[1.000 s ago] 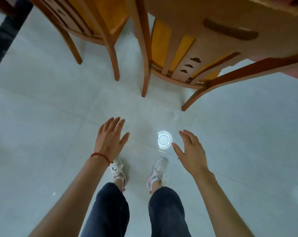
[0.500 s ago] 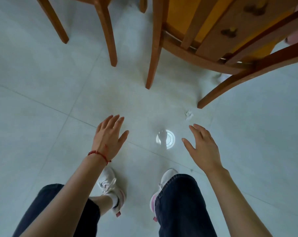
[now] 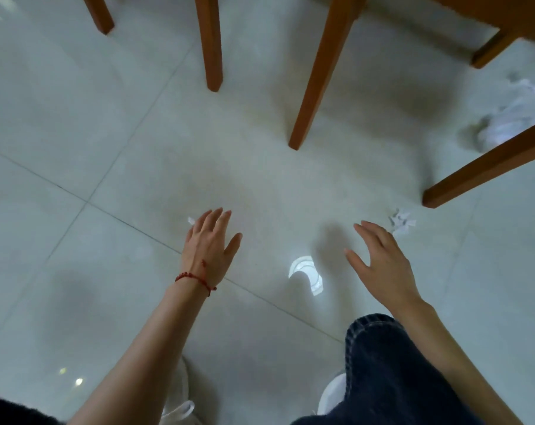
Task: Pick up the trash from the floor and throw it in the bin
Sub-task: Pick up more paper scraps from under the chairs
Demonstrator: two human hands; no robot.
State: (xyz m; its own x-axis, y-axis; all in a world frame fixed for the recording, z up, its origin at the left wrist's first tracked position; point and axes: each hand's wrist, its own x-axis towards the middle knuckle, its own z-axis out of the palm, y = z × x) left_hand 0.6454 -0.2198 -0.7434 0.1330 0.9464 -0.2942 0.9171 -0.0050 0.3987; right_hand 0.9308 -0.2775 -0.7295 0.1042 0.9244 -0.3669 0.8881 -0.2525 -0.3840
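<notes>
Both hands, left hand and right hand, spread empty; crumpled paper scrap, right of centre, looks light, soft; pinch anywhere.

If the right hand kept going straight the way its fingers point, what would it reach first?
Probably the small crumpled paper scrap on the floor, just past the right hand and its fingertips. The hand looks raised above the tiles, so the depth is uncertain.
</notes>
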